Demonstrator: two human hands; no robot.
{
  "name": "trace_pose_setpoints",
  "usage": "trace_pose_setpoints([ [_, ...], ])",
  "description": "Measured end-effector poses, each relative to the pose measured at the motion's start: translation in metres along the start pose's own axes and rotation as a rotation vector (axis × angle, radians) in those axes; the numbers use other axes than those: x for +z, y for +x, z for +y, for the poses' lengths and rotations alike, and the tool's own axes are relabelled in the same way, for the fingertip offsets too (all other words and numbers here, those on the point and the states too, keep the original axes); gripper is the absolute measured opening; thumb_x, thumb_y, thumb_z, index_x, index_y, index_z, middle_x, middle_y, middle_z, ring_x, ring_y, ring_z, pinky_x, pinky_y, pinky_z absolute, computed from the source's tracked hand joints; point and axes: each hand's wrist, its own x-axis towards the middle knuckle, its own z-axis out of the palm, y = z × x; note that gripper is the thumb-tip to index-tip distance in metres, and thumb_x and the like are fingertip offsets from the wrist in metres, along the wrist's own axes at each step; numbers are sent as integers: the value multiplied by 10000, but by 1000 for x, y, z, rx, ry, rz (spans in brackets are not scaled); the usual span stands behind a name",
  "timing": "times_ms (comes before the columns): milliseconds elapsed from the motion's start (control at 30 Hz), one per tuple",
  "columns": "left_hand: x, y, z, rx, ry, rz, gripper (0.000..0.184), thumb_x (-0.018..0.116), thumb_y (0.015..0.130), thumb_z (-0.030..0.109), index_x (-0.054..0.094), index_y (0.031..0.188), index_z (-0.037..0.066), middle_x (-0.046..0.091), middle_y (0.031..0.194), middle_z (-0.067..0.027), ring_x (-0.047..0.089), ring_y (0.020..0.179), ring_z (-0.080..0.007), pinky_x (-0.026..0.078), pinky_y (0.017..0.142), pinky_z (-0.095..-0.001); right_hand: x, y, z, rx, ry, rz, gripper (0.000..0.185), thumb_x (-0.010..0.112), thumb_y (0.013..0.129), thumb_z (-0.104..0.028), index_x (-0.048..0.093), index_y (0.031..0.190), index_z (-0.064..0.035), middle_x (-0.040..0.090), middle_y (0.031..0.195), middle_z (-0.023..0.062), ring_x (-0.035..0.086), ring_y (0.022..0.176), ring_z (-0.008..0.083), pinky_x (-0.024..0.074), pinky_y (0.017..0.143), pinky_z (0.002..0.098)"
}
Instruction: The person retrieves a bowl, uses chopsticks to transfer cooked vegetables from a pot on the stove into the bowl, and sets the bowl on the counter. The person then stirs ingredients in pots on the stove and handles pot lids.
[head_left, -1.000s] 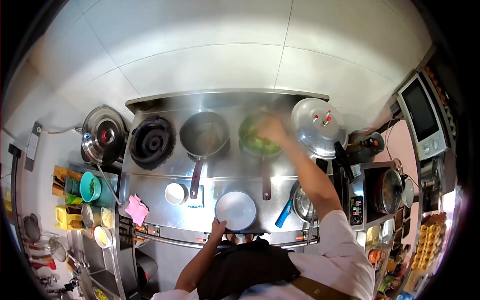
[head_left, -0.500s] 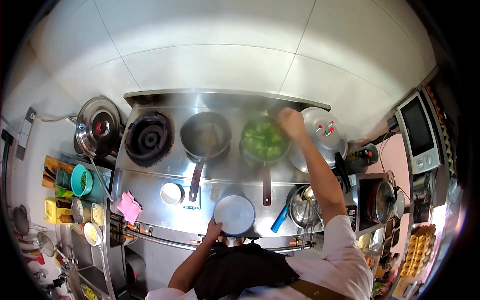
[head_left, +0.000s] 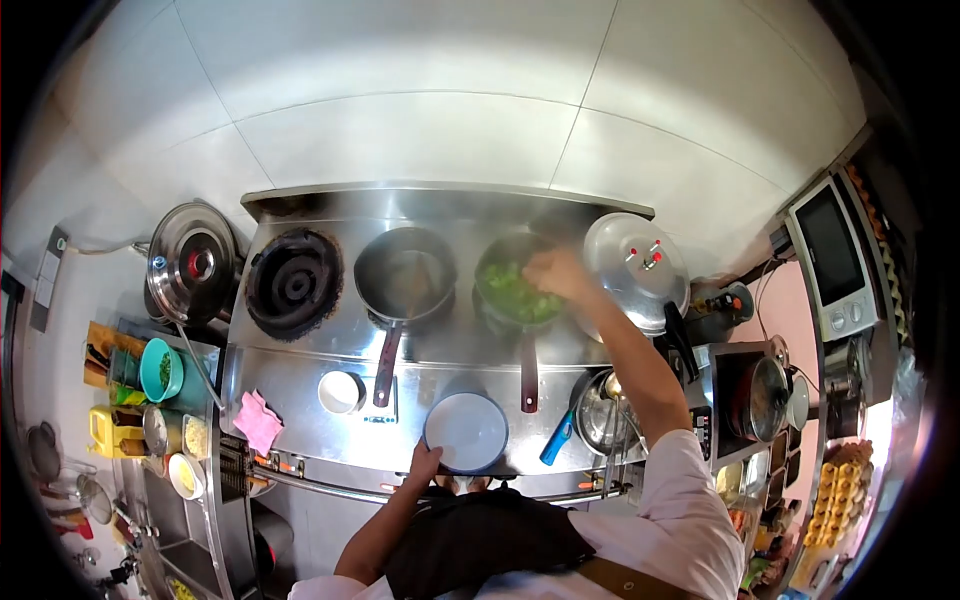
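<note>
My left hand (head_left: 425, 463) grips the left rim of a white bowl (head_left: 466, 430) with a dark blue edge, at the counter's front. My right hand (head_left: 556, 272) is closed over the right side of a pan (head_left: 529, 375) with a long brown handle. Motion blurs its fingers, and whatever they hold is hidden. Green vegetable pieces (head_left: 512, 292) lie in this pan under light steam. To its left sits a second dark pan (head_left: 405, 270) with liquid in it.
A large lidded pot (head_left: 635, 265) stands right of the pans; a blackened burner (head_left: 295, 284) is at left. Along the front are a small white bowl (head_left: 341, 392), a pink cloth (head_left: 258, 422), a blue-handled tool (head_left: 557, 440) and a steel pot with utensils (head_left: 603, 420).
My right hand has moved left and down, from the pan's far right edge to over the green vegetables. My left hand stays on the bowl. The view has shifted slightly.
</note>
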Motion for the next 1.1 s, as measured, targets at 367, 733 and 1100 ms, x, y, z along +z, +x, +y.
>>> trace_pose_setpoints([
  [367, 2, -17, 31, -83, -50, -31, 480, 460, 826, 11, 414, 1300, -52, 582, 1131, -203, 621, 968, -302, 548, 792, -381, -14, -49, 11, -20, 95, 416, 203, 623, 880, -203, 681, 927, -15, 670, 733, 73, 623, 622, 128, 487, 557, 272],
  [733, -3, -2, 7, -30, -27, -22, 490, 477, 815, 17, 426, 1293, -76, 581, 1154, -215, 593, 1034, -313, 471, 916, -381, 77, -1, 134, 9, 332, 536, 298, 616, 904, -217, 646, 1078, 24, 687, 859, 105, 568, 459, 138, 464, 421, 259],
  [1100, -9, 12, -23, 35, -23, -58, 405, 502, 874, 53, 440, 1257, -62, 607, 1034, -181, 654, 846, -287, 593, 640, -373, 95, 22, 73, 347, 692, 792, 202, 592, 916, -196, 660, 832, -25, 617, 651, 62, 542, 489, 137, 415, 438, 281],
])
